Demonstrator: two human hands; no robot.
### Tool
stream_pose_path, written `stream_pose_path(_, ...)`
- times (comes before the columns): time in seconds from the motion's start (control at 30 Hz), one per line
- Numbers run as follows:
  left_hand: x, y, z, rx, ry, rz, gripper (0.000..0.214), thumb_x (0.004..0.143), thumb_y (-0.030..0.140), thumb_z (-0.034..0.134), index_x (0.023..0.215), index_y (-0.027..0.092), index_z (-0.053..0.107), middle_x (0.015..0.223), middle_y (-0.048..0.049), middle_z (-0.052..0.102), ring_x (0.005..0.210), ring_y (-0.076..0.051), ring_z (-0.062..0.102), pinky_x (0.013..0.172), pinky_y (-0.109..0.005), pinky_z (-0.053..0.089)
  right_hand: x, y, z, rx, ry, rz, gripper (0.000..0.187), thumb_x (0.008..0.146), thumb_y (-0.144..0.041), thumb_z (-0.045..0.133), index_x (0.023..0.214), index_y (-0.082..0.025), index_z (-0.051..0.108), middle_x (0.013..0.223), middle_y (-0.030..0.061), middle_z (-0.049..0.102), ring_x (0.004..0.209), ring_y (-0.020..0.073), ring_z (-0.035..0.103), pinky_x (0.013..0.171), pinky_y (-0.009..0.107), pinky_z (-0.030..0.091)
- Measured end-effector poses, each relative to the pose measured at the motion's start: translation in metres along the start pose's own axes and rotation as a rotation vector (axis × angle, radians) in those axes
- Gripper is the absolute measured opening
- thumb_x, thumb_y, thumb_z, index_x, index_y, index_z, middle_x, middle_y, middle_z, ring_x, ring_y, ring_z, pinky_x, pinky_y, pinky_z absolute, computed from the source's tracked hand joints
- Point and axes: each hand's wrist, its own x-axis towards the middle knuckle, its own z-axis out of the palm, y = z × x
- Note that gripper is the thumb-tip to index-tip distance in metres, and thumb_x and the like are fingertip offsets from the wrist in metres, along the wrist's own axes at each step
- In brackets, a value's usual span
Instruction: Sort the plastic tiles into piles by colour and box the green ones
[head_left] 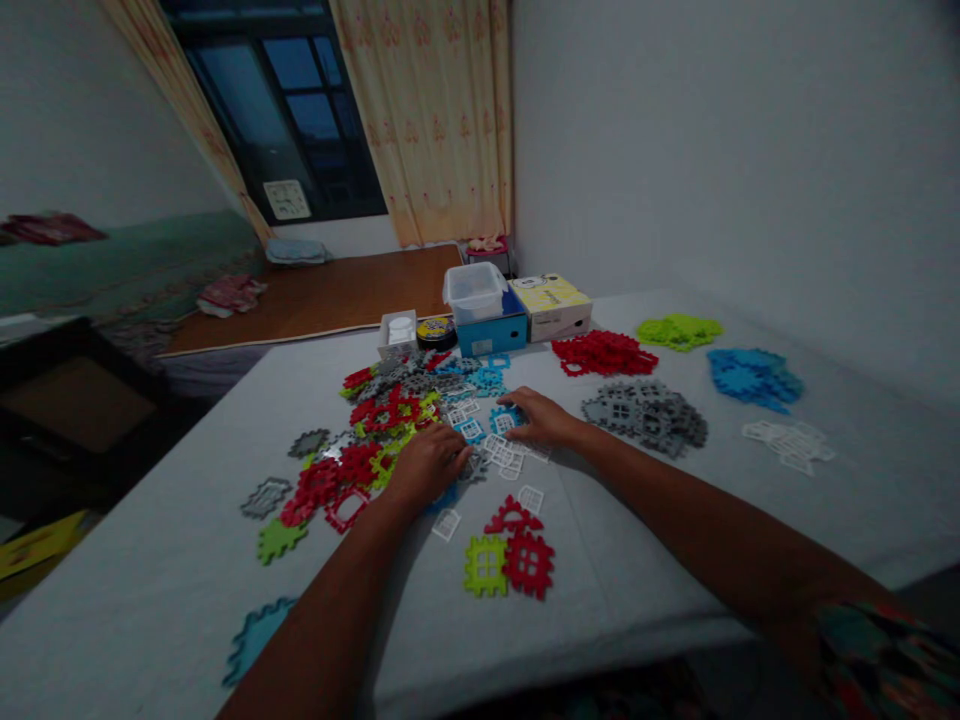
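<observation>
The blue piece [503, 419] lies on the table [637, 560], just to the left of the right hand [546, 417], between its forefinger and thumb. The right hand is plainly the nearer; the left hand [429, 462] is to the left of the blue piece and closer to the person, a little apart from it. The piece is roughly square, so no long axis stands out. Its edge is toothed, its colour bright, and something white shows in its middle, perhaps a window set into it; the fingers cover part of the outline.

The right hand's thumb and forefinger are parted about the piece; I cannot tell whether they pinch it. The left hand's fingers curl downward, their tips partly hidden, and I cannot tell if they have hold of anything.

White windows [504, 453] lie just on the near side of the blue piece. To its left spreads a mixed heap [390, 408] of toothed pieces. To its right are a grey pile [645, 415] and, farther off, a blue pile [754, 377]. Well nearer the person than it, a lime square [486, 566] and a red square [529, 563] lie side by side.
</observation>
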Motion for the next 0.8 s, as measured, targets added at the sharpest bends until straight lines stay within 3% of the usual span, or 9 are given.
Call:
stream_pose_path(0.07, 0.000, -0.001, 0.001, -0.004, 0.001, -0.005, 0.028, 0.093, 0.032, 0.048, 0.082, 0.019, 0.069, 0.089, -0.0071, 0.070, 0.088, -0.019, 0.060, 0.083, -0.034, 0.048, -0.001, -0.001, -0.003, 0.039, 0.071, 0.026, 0.056, 0.065, -0.018, 0.077, 0.118, -0.021, 0.060, 0.111, 0.0078, 0.057, 0.094, 0.0188, 0.057, 0.081, 0.032, 0.047)
stream_pose_path(0.17, -0.001, -0.004, 0.002, -0.016, 0.003, -0.009, 0.029, 0.093, 0.033, 0.047, 0.082, 0.019, 0.070, 0.089, -0.0073, 0.070, 0.087, -0.019, 0.061, 0.082, -0.033, 0.049, -0.004, -0.003, -0.009, 0.052, 0.144, -0.053, 0.044, 0.067, -0.013, 0.074, 0.110, -0.022, 0.064, 0.104, 0.0057, 0.058, 0.090, 0.0172, 0.057, 0.079, 0.030, 0.047)
stream_pose_path(0.27, -0.002, -0.005, 0.003, -0.016, 0.001, -0.007, 0.028, 0.094, 0.033, 0.047, 0.083, 0.020, 0.070, 0.090, -0.0070, 0.070, 0.088, -0.019, 0.061, 0.083, -0.033, 0.049, -0.007, -0.006, -0.016, 0.128, 0.069, -0.154, 0.032, 0.072, -0.019, 0.074, 0.103, -0.022, 0.068, 0.095, 0.0040, 0.063, 0.086, 0.0166, 0.059, 0.075, 0.028, 0.048)
stream_pose_path(0.37, -0.002, -0.004, 0.002, -0.014, 0.007, -0.010, 0.028, 0.094, 0.033, 0.047, 0.083, 0.020, 0.070, 0.091, -0.0062, 0.071, 0.088, -0.019, 0.061, 0.082, -0.033, 0.049, -0.010, -0.007, -0.021, 0.217, -0.020, -0.162, 0.022, 0.079, -0.032, 0.069, 0.098, -0.022, 0.071, 0.095, 0.0047, 0.069, 0.088, 0.0175, 0.061, 0.069, 0.026, 0.048)
stream_pose_path(0.47, -0.002, -0.003, 0.000, -0.022, 0.015, -0.009, 0.028, 0.093, 0.032, 0.048, 0.081, 0.020, 0.070, 0.089, -0.0058, 0.071, 0.086, -0.018, 0.062, 0.081, -0.033, 0.049, -0.011, -0.006, -0.025, 0.187, -0.029, -0.159, 0.020, 0.085, -0.035, 0.061, 0.097, -0.024, 0.073, 0.099, 0.0049, 0.072, 0.094, 0.0191, 0.062, 0.075, 0.029, 0.048)
stream_pose_path(0.67, -0.002, -0.006, 0.001, -0.038, 0.006, -0.006, 0.028, 0.093, 0.031, 0.047, 0.081, 0.019, 0.069, 0.090, -0.0066, 0.071, 0.087, -0.018, 0.062, 0.083, -0.032, 0.049, -0.009, -0.009, -0.038, 0.028, 0.220, -0.081, 0.023, 0.088, -0.036, 0.057, 0.098, -0.024, 0.074, 0.098, 0.0054, 0.073, 0.088, 0.0206, 0.062, 0.082, 0.034, 0.047)
stream_pose_path(0.8, -0.003, -0.010, 0.003, -0.047, 0.016, 0.015, 0.030, 0.095, 0.032, 0.045, 0.081, 0.020, 0.069, 0.089, -0.0060, 0.071, 0.086, -0.017, 0.063, 0.085, -0.033, 0.049, -0.012, 0.003, -0.072, 0.014, 0.326, 0.021, 0.025, 0.088, -0.039, 0.056, 0.095, -0.023, 0.073, 0.094, 0.0045, 0.073, 0.082, 0.0194, 0.065, 0.077, 0.032, 0.049)
